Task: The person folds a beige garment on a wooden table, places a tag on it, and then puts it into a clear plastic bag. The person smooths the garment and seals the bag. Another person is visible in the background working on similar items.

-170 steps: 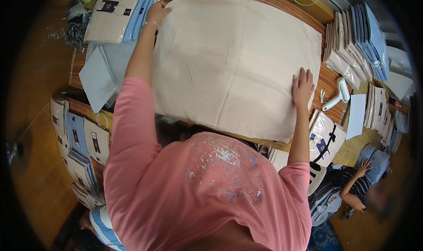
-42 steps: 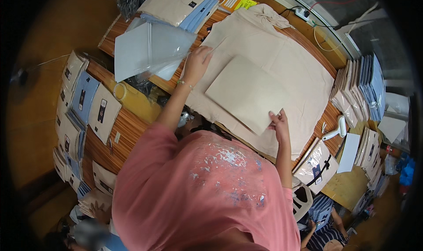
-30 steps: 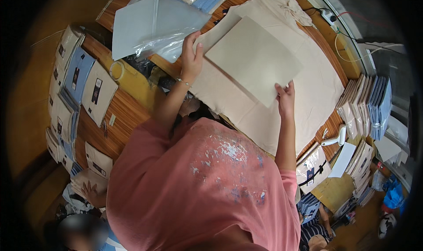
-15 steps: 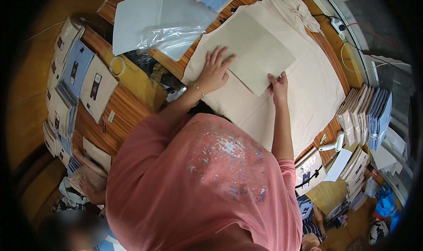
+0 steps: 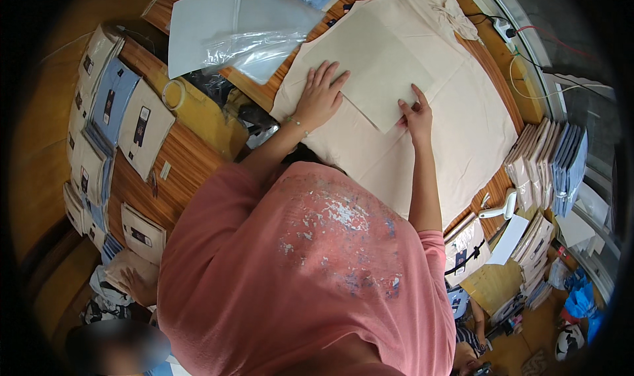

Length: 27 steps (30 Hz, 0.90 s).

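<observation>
A pale pink garment [image 5: 456, 151] lies spread over the wooden table, with a flat grey-beige cardboard sheet [image 5: 376, 66] set at a slant on top. My left hand [image 5: 320, 99] rests flat at the sheet's left edge, fingers spread. At the sheet's near right edge is my right hand [image 5: 417, 120], its index finger stretched out and its thumb apart, touching the edge. The other fingers of that hand are curled and partly hidden. The garment's far end [image 5: 449, 19] is bunched up.
Clear plastic bags [image 5: 264, 39] lie at the far left. Packed garments [image 5: 135, 128] line the left side; folded stacks [image 5: 535, 161] stand at right beside a white handheld tool [image 5: 500, 207]. Cables and a socket [image 5: 505, 29] are at far right. A co-worker's hand [image 5: 139, 283] touches a packet.
My right hand has loosened from its pinch on the sheet's edge, and its index finger now points outward. My left hand stays at the left edge. The sheet has barely moved.
</observation>
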Each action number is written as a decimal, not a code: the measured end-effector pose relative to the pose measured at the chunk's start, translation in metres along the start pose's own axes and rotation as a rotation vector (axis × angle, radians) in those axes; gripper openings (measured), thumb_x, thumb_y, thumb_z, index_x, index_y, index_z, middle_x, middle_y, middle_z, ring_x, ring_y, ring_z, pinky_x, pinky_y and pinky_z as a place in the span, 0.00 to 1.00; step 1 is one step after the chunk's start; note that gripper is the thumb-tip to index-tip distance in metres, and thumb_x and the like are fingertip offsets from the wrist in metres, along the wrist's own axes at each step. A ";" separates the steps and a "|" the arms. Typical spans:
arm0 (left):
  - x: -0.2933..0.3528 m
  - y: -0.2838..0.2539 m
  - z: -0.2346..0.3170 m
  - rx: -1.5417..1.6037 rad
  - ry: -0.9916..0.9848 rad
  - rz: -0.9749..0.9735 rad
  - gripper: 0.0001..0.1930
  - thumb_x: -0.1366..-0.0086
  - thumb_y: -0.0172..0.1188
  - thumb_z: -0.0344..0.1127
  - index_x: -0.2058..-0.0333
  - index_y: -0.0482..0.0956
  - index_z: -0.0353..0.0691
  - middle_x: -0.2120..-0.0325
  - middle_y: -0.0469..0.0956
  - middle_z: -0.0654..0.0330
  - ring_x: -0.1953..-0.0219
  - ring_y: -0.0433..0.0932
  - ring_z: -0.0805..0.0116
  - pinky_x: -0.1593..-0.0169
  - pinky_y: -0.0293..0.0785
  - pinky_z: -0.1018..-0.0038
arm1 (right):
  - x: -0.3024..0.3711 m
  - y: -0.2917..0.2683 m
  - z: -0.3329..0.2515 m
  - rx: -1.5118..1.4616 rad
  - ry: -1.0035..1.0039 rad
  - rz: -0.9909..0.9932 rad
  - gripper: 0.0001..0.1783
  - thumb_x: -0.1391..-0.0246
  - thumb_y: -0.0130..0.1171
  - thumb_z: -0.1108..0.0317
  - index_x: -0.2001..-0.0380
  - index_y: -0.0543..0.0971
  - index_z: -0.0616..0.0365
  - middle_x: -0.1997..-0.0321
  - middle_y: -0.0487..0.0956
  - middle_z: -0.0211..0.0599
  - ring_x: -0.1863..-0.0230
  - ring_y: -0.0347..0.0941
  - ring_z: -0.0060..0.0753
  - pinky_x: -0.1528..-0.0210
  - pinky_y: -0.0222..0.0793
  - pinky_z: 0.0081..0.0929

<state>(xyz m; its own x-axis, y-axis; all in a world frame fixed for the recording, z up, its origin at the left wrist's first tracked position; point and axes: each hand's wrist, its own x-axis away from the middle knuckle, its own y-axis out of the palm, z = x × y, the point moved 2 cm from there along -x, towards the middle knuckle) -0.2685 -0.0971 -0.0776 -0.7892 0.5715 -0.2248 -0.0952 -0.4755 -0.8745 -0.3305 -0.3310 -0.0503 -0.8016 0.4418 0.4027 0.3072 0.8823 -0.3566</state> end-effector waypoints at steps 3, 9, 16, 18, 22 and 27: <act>0.000 -0.001 0.002 0.001 -0.013 0.015 0.24 0.42 0.50 0.34 0.45 0.65 0.43 0.43 0.58 0.50 0.38 0.52 0.50 0.37 0.45 0.49 | 0.001 -0.002 -0.002 0.084 -0.015 -0.004 0.29 0.50 0.58 0.73 0.43 0.67 0.56 0.84 0.66 0.28 0.87 0.65 0.20 0.84 0.64 0.22; 0.001 0.001 0.000 -0.043 0.015 0.045 0.24 0.44 0.52 0.35 0.47 0.66 0.42 0.45 0.59 0.49 0.39 0.53 0.49 0.37 0.46 0.48 | 0.002 0.004 -0.007 0.208 -0.014 0.004 0.28 0.50 0.57 0.71 0.43 0.67 0.54 0.83 0.70 0.31 0.87 0.66 0.23 0.83 0.64 0.23; 0.004 -0.045 0.024 0.147 0.045 0.152 0.17 0.42 0.56 0.34 0.54 0.73 0.39 0.52 0.68 0.50 0.47 0.65 0.53 0.46 0.62 0.60 | 0.048 -0.039 -0.022 0.627 -0.086 0.171 0.23 0.48 0.55 0.58 0.48 0.72 0.47 0.79 0.76 0.39 0.75 0.75 0.39 0.71 0.69 0.35; 0.033 -0.049 0.023 0.574 -0.184 -0.236 0.12 0.39 0.54 0.39 0.62 0.77 0.38 0.74 0.76 0.55 0.68 0.76 0.59 0.60 0.71 0.70 | 0.085 -0.072 -0.006 0.673 0.013 0.229 0.20 0.48 0.55 0.57 0.52 0.73 0.49 0.77 0.77 0.41 0.71 0.75 0.42 0.68 0.70 0.38; 0.111 -0.031 0.003 0.891 -0.615 -1.194 0.14 0.35 0.49 0.41 0.66 0.76 0.36 0.76 0.74 0.64 0.75 0.72 0.78 0.72 0.68 0.80 | 0.173 -0.173 0.107 0.774 0.271 0.361 0.16 0.48 0.55 0.58 0.60 0.75 0.56 0.72 0.78 0.45 0.67 0.75 0.46 0.66 0.70 0.41; 0.161 0.069 -0.036 1.543 -1.521 -0.566 0.21 0.33 0.41 0.46 0.50 0.67 0.38 0.57 0.73 0.54 0.55 0.73 0.61 0.52 0.71 0.65 | 0.262 -0.164 0.159 0.719 0.490 0.547 0.25 0.52 0.59 0.58 0.53 0.69 0.60 0.61 0.76 0.50 0.59 0.73 0.51 0.62 0.69 0.44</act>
<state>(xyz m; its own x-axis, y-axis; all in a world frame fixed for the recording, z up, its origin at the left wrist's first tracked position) -0.3803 -0.0138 -0.1893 -0.1792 0.3726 0.9105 -0.0671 -0.9280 0.3666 -0.6726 -0.3861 -0.0206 -0.2977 0.9140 0.2756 0.0585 0.3057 -0.9503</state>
